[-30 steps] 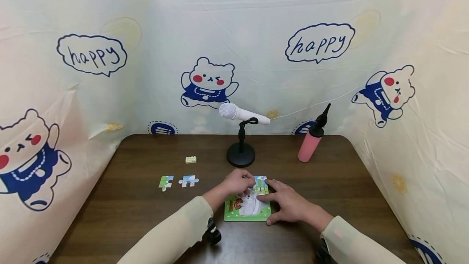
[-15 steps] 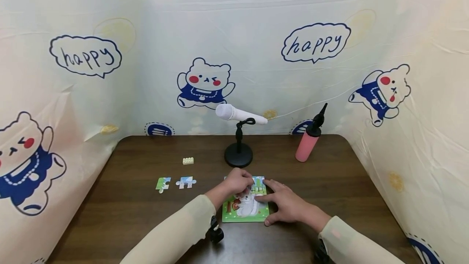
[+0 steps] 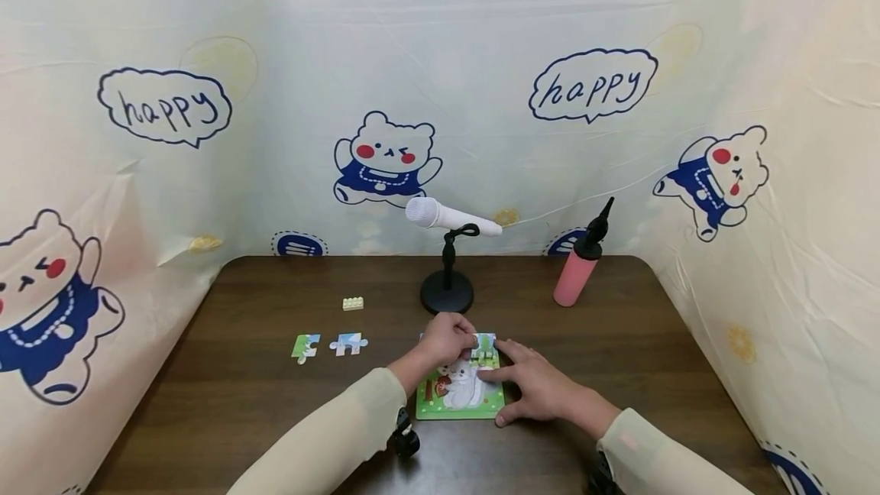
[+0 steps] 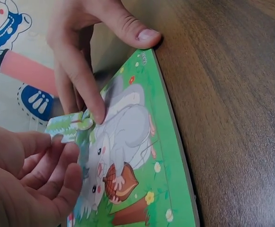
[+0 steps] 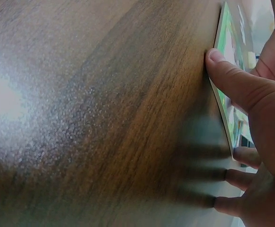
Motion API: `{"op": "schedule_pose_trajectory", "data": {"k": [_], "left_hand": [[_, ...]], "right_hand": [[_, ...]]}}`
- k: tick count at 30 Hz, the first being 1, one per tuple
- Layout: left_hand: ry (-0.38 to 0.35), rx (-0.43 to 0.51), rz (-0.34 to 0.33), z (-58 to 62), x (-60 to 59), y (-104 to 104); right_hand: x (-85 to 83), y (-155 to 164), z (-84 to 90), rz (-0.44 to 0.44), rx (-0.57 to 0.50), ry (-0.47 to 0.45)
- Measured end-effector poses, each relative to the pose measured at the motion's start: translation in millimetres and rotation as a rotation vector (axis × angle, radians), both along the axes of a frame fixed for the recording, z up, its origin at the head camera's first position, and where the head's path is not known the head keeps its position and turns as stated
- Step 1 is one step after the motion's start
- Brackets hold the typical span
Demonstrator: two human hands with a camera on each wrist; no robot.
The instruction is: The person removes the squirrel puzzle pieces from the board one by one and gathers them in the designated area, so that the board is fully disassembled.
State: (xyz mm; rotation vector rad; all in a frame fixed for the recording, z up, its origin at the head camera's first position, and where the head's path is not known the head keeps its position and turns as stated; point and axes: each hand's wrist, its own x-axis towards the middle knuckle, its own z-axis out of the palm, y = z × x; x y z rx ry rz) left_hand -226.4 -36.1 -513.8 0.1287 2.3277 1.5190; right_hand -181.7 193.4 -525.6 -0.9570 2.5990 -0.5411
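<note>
A green puzzle board [image 3: 454, 402] with a white animal picture lies near the table's front edge. My left hand [image 3: 462, 342] is at the board's far edge and pinches a puzzle piece [image 4: 65, 126] with curled fingers. My right hand [image 3: 510, 392] rests on the board's right side with straight fingers. Its index fingertip [image 4: 95, 112] presses beside the held piece, and its thumb [image 5: 225, 75] lies against the board's edge [image 5: 224, 97]. Two loose puzzle pieces [image 3: 305, 345] [image 3: 348, 343] lie to the left.
A white microphone [image 3: 450, 216] on a black stand [image 3: 447, 299] rises just behind the board. A pink pump bottle [image 3: 574, 277] stands at the back right, and a small cream brick [image 3: 353, 303] lies at the back left. Printed curtains enclose the dark wooden table [image 3: 275, 403].
The view has shifted slightly. Both hands stay on the board, the left one still holding the piece at the far edge.
</note>
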Motion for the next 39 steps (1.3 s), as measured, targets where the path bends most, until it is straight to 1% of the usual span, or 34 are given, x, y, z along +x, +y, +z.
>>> {"op": "schedule_pose_trajectory", "data": {"k": [4,8,13,20,26,29,32,37,39], "left_hand": [[0.022,0.041,-0.009,0.2,-1.3,-8.2],[0.041,0.056,-0.008,3.4,-3.4,-25.8],[0.012,0.071,0.042,6.2,-8.0,-55.9],[-0.017,0.009,0.14,8.6,-12.6,-100.5],[-0.003,-0.076,0.192,8.0,-13.8,-129.7],[0.009,-0.124,0.202,7.0,-13.7,-137.5],[0.011,-0.16,0.21,6.1,-13.4,-140.9],[0.012,-0.227,0.209,4.4,-12.7,-139.6],[0.029,-0.271,0.196,4.1,-12.6,-138.1]], "right_hand": [[0.4,-0.4,-0.1,-0.006,0.0,-0.01],[0.5,-1.4,0.8,-0.021,-0.003,-0.028],[0.6,-2.5,1.3,-0.028,-0.003,-0.04],[0.6,-1.8,2.2,-0.037,0.003,-0.048],[0.5,-2.1,2.9,-0.037,0.007,-0.051],[0.2,-2.2,2.8,-0.038,0.01,-0.053],[0.3,-2.2,3.4,-0.042,0.012,-0.053],[0.7,-2.7,4.3,-0.04,0.015,-0.049],[0.8,-2.7,4.0,-0.039,0.017,-0.047]]}}
